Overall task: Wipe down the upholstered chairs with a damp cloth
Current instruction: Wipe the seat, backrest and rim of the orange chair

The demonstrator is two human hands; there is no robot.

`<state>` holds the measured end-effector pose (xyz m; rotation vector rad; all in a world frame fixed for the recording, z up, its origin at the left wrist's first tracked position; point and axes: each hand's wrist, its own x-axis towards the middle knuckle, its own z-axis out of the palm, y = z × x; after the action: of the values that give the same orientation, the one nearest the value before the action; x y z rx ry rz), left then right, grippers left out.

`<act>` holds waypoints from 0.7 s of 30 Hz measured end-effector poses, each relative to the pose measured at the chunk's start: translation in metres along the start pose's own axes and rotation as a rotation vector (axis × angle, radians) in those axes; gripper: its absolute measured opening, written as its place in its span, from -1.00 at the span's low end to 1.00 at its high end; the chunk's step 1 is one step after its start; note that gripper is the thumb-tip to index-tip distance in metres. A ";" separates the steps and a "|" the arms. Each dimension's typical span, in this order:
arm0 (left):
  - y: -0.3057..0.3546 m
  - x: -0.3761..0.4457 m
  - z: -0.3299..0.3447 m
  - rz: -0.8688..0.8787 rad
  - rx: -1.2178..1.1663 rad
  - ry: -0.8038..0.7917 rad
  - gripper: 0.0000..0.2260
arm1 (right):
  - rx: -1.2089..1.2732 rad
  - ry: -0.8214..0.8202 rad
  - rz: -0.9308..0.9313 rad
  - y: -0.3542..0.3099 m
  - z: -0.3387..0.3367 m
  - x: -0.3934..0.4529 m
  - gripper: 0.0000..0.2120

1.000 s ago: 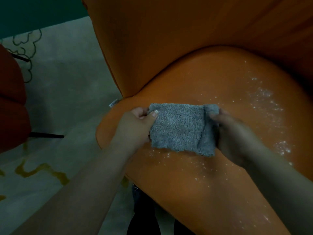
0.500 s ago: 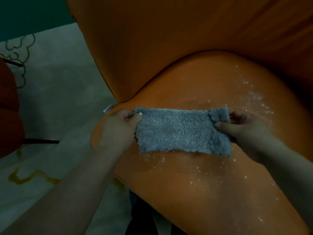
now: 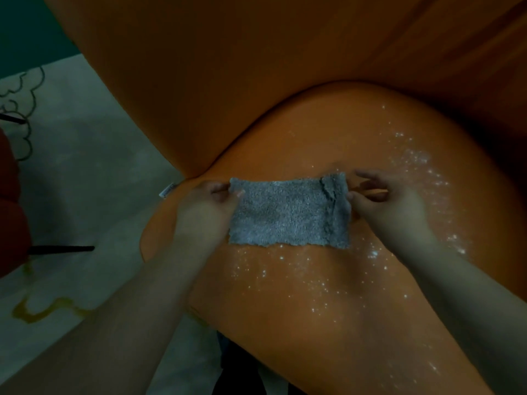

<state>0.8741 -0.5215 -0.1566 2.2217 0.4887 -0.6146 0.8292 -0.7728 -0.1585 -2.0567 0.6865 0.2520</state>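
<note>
We held the cloth [image 3: 288, 213] spread flat over the orange seat [image 3: 328, 295], both hands on its upper corners. Our left hand [image 3: 204, 208] pinched the cloth's upper-left corner, thumb on top and fingers curled behind. Our right hand [image 3: 390, 205] pinched the folded right edge with the thumb; its other fingers were spread loosely past the cloth, towards the backrest [image 3: 256, 81]. The cloth was grey, terry-like, rectangular, with its right end doubled over. White specks [image 3: 422, 166] lay scattered on the seat to the right of the cloth and below it. A small white tag [image 3: 168, 190] showed at the seam left of the cloth. Further left of the seat were pale flooring [image 3: 85, 178] and a thin dark leg [image 3: 61, 248].
</note>
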 end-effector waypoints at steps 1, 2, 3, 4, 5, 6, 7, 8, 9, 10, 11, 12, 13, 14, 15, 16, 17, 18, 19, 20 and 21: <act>-0.002 -0.003 0.001 -0.004 -0.002 0.006 -0.71 | 0.004 0.001 0.007 0.002 0.003 -0.001 -0.62; -0.003 -0.006 0.002 -0.018 -0.034 0.005 -0.72 | 0.013 -0.003 0.015 0.003 0.006 -0.002 -0.60; -0.003 -0.009 0.004 -0.035 -0.083 0.004 -0.77 | 0.022 -0.006 0.022 0.003 0.009 -0.004 -0.59; -0.001 -0.013 0.006 -0.042 -0.130 0.004 -0.81 | 0.032 -0.014 0.029 0.004 0.011 -0.004 -0.57; 0.002 -0.016 0.009 -0.029 -0.173 0.003 -0.81 | 0.044 -0.022 0.037 0.005 0.013 -0.005 -0.58; 0.007 -0.020 0.012 -0.016 -0.215 -0.008 -0.82 | 0.058 -0.028 0.046 0.005 0.014 -0.005 -0.60; 0.015 -0.024 0.016 -0.009 -0.263 -0.038 -0.83 | 0.071 -0.031 0.053 0.007 0.014 -0.004 -0.62; 0.026 -0.029 0.022 -0.020 -0.319 -0.096 -0.86 | 0.084 -0.032 0.058 0.008 0.013 -0.003 -0.64; 0.036 -0.033 0.031 -0.048 -0.371 -0.167 -0.88 | 0.096 -0.033 0.066 0.010 0.013 -0.002 -0.64; 0.046 -0.036 0.041 -0.087 -0.409 -0.236 -0.90 | 0.106 -0.035 0.074 0.012 0.012 -0.001 -0.64; 0.054 -0.037 0.051 -0.129 -0.427 -0.304 -0.91 | 0.112 -0.036 0.078 0.012 0.012 0.000 -0.64; 0.060 -0.038 0.060 -0.160 -0.422 -0.369 -0.89 | 0.117 -0.033 0.077 0.014 0.011 0.000 -0.65; 0.065 -0.038 0.067 -0.181 -0.401 -0.427 -0.79 | 0.125 -0.025 0.075 0.015 0.011 0.000 -0.67; 0.069 -0.037 0.071 -0.198 -0.387 -0.473 -0.67 | 0.133 -0.014 0.074 0.017 0.011 0.001 -0.70; 0.071 -0.036 0.072 -0.212 -0.383 -0.495 -0.59 | 0.139 -0.003 0.073 0.018 0.010 0.001 -0.74; 0.070 -0.034 0.070 -0.214 -0.400 -0.478 -0.58 | 0.142 0.004 0.068 0.018 0.010 0.002 -0.78; 0.067 -0.032 0.067 -0.192 -0.415 -0.422 -0.61 | 0.139 0.009 0.064 0.018 0.010 0.002 -0.80; 0.062 -0.029 0.061 -0.151 -0.394 -0.344 -0.67 | 0.128 0.009 0.059 0.018 0.010 0.002 -0.79; 0.056 -0.026 0.055 -0.104 -0.345 -0.262 -0.74 | 0.111 0.004 0.055 0.018 0.011 0.002 -0.75; 0.048 -0.024 0.049 -0.072 -0.291 -0.180 -0.80 | 0.093 -0.004 0.051 0.018 0.013 0.001 -0.70; 0.041 -0.022 0.043 -0.059 -0.251 -0.112 -0.88 | 0.079 -0.009 0.052 0.017 0.014 0.000 -0.65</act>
<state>0.8658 -0.5834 -0.1466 1.9309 0.5441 -0.6659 0.8215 -0.7680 -0.1785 -1.9633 0.7340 0.2604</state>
